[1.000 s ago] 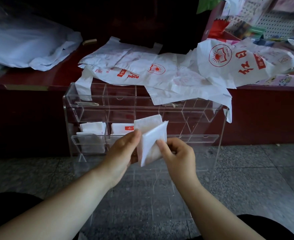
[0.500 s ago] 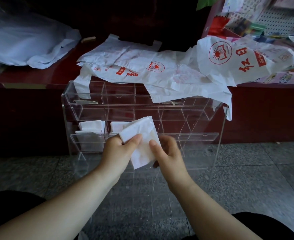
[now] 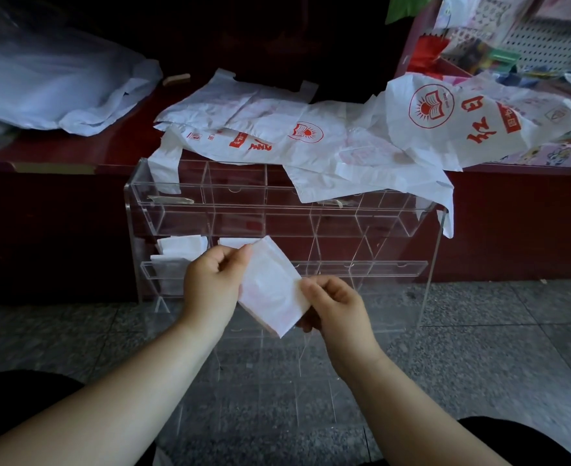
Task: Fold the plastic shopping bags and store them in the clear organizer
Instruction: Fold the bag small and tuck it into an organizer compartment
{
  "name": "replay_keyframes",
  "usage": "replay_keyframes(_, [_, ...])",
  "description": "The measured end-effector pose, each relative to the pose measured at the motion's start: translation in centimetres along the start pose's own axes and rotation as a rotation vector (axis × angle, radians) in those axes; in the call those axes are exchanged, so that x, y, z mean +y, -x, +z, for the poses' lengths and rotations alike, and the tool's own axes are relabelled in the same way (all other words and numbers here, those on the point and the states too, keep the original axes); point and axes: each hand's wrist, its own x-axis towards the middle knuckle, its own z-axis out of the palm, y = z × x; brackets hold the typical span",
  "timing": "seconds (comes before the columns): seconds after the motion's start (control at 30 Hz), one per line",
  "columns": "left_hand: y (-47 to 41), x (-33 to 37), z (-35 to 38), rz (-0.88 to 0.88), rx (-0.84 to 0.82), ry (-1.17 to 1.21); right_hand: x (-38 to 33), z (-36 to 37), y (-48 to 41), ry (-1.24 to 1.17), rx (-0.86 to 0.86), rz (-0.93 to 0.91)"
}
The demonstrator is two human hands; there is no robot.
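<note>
Nearest, two bare forearms reach out over the grey stone floor (image 3: 479,348). The left hand (image 3: 210,284) pinches the upper left edge of a folded bag (image 3: 270,290), thumb on the front face. The right hand (image 3: 336,302) is clamped on its lower right edge, fingers curled behind. The bag is a small white packet, tilted, held in the air just in front of the organizer (image 3: 230,210) and not yet in any slot.

Behind it, the organizer stands on the floor against the dark red counter (image 3: 75,153). Two folded packets (image 3: 183,247) sit in the lower row's left compartment; another seems to sit in the next one, half hidden by the left hand.

Farther back, loose bags (image 3: 277,136) with red print lie on the counter, and one droops over the organizer's top.

The likely trouble is spring-back: slick plastic tends to unfold once one hand lets go, so the packet could puff open before it seats. Pushing it in crooked could catch a divider. The drooping bag could also snag and slide down.
</note>
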Motion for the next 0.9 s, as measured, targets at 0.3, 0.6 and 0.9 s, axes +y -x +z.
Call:
replay_keyframes(0.3, [0.0,-0.4,0.3,-0.022,0.039,-0.018,0.9,0.9,0.4,-0.155,-0.132,0.148])
replay_keyframes(0.6, [0.1,-0.7,0.6,-0.042,-0.290,-0.078,-1.5,-1.5,-1.7,0.144,0.136,-0.125])
replay_keyframes(0.9, [-2.7,-1.4,-1.5,0.245,-0.281,-0.649,-6.1,-3.1,-6.1,1.022,0.209,-0.508])
